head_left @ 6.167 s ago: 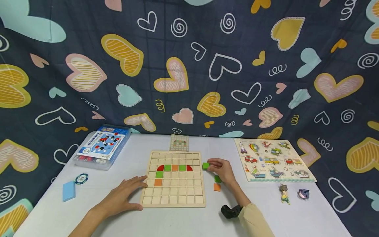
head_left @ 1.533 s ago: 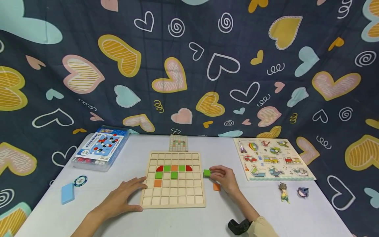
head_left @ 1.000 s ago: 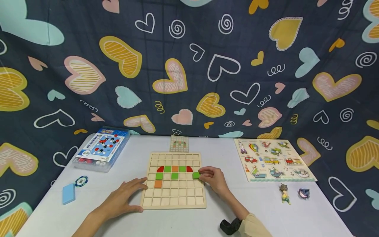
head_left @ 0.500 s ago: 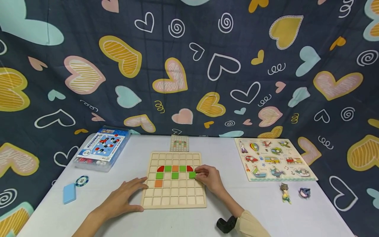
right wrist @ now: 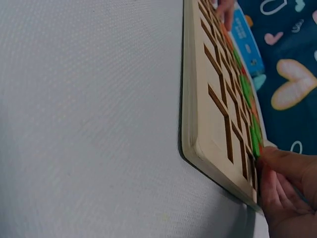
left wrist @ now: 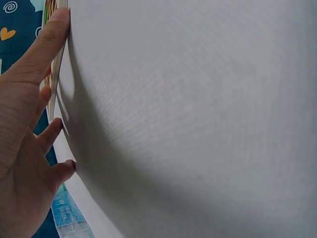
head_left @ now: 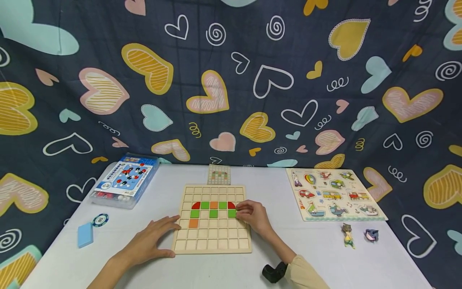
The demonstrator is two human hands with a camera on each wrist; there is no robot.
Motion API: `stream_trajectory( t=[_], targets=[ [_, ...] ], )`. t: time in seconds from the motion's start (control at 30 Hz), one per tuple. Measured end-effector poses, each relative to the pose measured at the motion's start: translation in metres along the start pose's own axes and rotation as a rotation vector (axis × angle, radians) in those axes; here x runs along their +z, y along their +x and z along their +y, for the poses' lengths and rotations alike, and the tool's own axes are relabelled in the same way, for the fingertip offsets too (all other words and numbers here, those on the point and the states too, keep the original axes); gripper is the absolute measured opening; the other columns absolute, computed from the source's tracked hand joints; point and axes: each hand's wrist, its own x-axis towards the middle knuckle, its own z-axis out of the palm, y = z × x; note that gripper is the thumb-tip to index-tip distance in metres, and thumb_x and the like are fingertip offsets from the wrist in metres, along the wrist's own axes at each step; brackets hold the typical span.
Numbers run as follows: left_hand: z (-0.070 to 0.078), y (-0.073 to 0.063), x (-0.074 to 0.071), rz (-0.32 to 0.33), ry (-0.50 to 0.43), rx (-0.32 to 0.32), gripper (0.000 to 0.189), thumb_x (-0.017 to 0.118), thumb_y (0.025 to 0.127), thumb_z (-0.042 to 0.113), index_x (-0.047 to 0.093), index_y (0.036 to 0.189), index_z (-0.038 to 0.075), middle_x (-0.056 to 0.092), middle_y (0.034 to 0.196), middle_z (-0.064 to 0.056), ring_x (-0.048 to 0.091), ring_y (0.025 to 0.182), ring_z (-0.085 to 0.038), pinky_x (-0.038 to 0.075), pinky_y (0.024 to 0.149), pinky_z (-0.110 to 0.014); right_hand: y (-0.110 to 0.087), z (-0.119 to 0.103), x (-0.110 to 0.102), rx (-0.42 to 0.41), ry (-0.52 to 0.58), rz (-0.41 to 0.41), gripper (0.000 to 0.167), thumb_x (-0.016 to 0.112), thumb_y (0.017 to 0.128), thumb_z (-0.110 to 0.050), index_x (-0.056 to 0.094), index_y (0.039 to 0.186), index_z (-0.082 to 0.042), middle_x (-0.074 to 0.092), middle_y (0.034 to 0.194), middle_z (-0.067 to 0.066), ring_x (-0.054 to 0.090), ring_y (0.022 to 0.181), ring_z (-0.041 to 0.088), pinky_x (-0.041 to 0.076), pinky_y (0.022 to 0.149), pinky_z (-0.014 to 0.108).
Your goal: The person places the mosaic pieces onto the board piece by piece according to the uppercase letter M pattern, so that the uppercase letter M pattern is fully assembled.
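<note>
A wooden grid board (head_left: pixel 213 243) lies on the table with red, green and orange tiles in several of its cells. My right hand (head_left: pixel 254 218) is at its right edge, thumb and fingertips pinching a green square tile (head_left: pixel 232 213) at a cell below the right red tile (head_left: pixel 231 205). In the right wrist view, the thumb and fingers (right wrist: pixel 285 163) meet at the board's surface (right wrist: pixel 213 119). My left hand (head_left: pixel 149 241) rests at the board's left edge, fingers spread; in the left wrist view its thumb (left wrist: pixel 47 42) touches the board's side.
A small pattern card (head_left: pixel 218 175) lies behind the board. A boxed molecule set (head_left: pixel 124 180), a poker chip (head_left: pixel 100 219) and a blue block (head_left: pixel 85 235) are left. A picture puzzle (head_left: pixel 335 196) and two small figures (head_left: pixel 347 235) are right.
One green tile now sits in a middle cell. My right hand has since carried another green tile from the table leftward onto the board's right side. The left hand has stayed.
</note>
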Motion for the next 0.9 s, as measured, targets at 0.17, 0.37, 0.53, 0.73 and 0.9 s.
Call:
stream_trajectory(
  t=[0.17,0.37,0.53,0.73,0.9],
  targets=[
    [0.000,-0.001,0.002,0.006,-0.001,0.010,0.067,0.069,0.072,0.062,0.057,0.124,0.021,0.044,0.145,-0.011,0.041,0.129,-0.044,0.031,0.095,-0.074,-0.003,0.002,-0.006,0.046,0.056,-0.003,0.025,0.072,0.080,0.006,0.066,0.103,0.008,0.070,0.095,0.020,0.070,0.084,0.026,0.058,0.072,0.024],
    [0.000,-0.001,0.002,-0.011,-0.004,-0.009,0.068,0.068,0.072,0.062,0.056,0.126,0.021,0.043,0.146,-0.010,0.040,0.130,-0.044,0.030,0.097,-0.073,-0.011,0.004,-0.031,0.114,0.136,0.029,0.027,0.071,0.081,0.007,0.064,0.106,0.009,0.067,0.103,0.025,0.068,0.093,0.032,0.057,0.077,0.024],
    [0.002,0.002,0.000,-0.033,-0.003,-0.033,0.069,0.069,0.072,0.062,0.057,0.126,0.021,0.042,0.147,-0.010,0.038,0.132,-0.043,0.028,0.101,-0.071,-0.024,0.012,-0.059,0.160,0.129,0.075,0.028,0.070,0.082,0.005,0.063,0.109,0.010,0.066,0.106,0.026,0.068,0.093,0.028,0.057,0.076,0.023],
    [0.001,0.001,0.000,-0.035,-0.008,-0.037,0.069,0.069,0.072,0.062,0.057,0.126,0.020,0.043,0.147,-0.010,0.038,0.132,-0.043,0.028,0.101,-0.071,-0.041,0.027,-0.084,0.180,0.115,0.039,0.030,0.070,0.084,0.002,0.061,0.111,0.011,0.066,0.108,0.026,0.067,0.089,0.014,0.055,0.077,0.019],
    [-0.001,0.001,0.000,-0.029,-0.002,-0.036,0.070,0.068,0.072,0.063,0.057,0.126,0.021,0.042,0.147,-0.009,0.038,0.132,-0.042,0.028,0.101,-0.071,-0.055,0.031,-0.090,0.091,0.105,-0.060,0.034,0.070,0.083,0.002,0.058,0.113,0.015,0.064,0.107,0.031,0.067,0.085,0.012,0.055,0.075,0.018]
  ],
)
